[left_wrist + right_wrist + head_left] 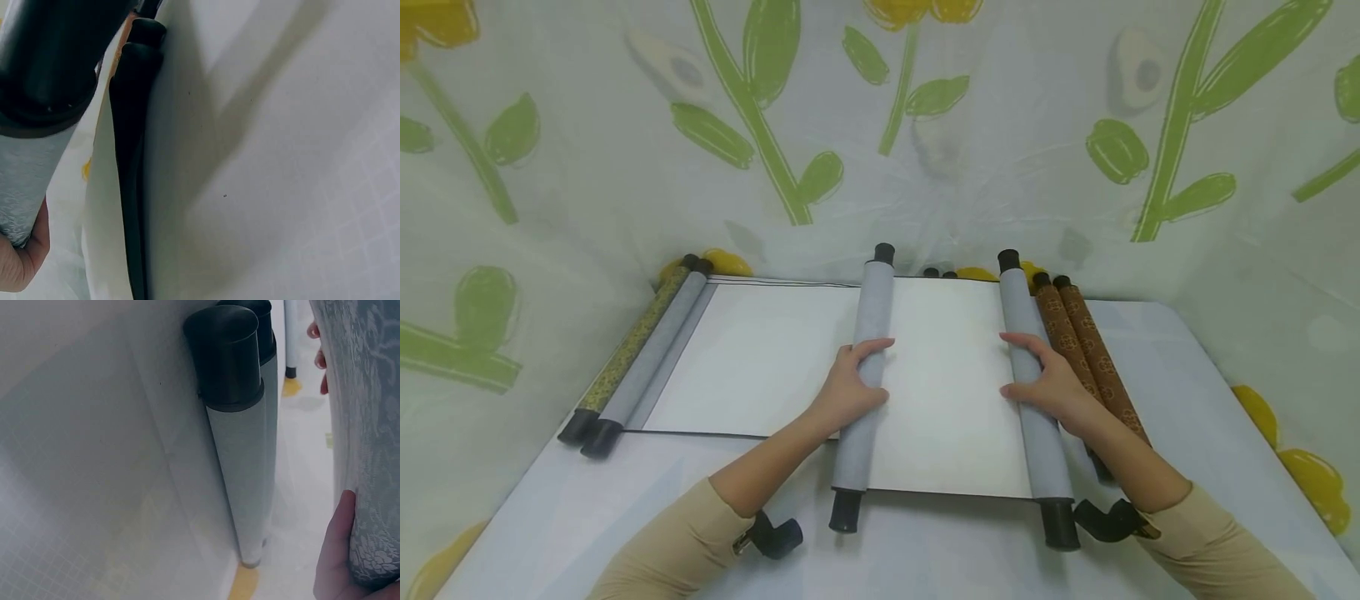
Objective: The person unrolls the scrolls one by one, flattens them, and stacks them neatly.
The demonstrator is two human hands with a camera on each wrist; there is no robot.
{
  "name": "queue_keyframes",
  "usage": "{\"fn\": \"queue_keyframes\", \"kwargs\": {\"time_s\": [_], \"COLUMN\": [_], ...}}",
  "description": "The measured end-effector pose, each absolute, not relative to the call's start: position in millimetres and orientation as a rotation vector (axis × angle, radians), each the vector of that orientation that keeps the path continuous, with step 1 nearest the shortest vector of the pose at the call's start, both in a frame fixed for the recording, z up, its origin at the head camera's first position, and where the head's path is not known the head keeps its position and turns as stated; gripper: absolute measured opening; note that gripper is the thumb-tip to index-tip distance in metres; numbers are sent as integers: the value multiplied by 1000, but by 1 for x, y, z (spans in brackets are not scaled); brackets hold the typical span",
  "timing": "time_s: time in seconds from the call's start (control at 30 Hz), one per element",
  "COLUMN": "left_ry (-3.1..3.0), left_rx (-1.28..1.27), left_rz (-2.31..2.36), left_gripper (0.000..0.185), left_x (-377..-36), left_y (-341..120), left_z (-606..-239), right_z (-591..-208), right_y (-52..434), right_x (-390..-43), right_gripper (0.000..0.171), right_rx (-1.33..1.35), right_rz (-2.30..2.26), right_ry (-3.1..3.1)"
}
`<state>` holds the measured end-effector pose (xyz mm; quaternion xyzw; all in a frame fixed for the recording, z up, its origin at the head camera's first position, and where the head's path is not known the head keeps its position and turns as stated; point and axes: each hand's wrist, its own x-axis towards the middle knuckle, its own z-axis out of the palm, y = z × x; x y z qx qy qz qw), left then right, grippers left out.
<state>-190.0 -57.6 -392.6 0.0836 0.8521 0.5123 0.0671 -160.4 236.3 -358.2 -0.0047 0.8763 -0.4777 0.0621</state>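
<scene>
Head view: a scroll lies partly unrolled on the worktop (925,558), white sheet (947,392) spread between two grey rollers. Left hand (850,385) is curled round the left roller (865,375); right hand (1048,383) rests over the right roller (1030,392), fingers wrapped on it. A second open scroll (752,358) lies under and to the left; two brown scrolls (1086,354) lie just beside the right roller.

Risks, as judged: uneven pull between hands could skew or crease the sheet; the right roller could knock the brown scrolls; the lower scroll could drag along.
</scene>
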Motion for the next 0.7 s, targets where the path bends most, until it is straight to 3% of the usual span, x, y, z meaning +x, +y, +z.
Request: {"fn": "queue_keyframes", "kwargs": {"time_s": [0.53,0.7], "left_ry": [2585,2589], "left_rx": [206,201], "left_rz": [1513,1505], "left_gripper": [67,66], "left_x": [-190,-192], "left_y": [-72,-73], "left_z": [-390,-391], "right_z": [-359,-359], "right_y": [241,242], "right_x": [-158,-159], "right_gripper": [67,75], "right_rx": [-11,-31], "right_rz": [-1381,-1342], "right_ry": [2675,2709]}}
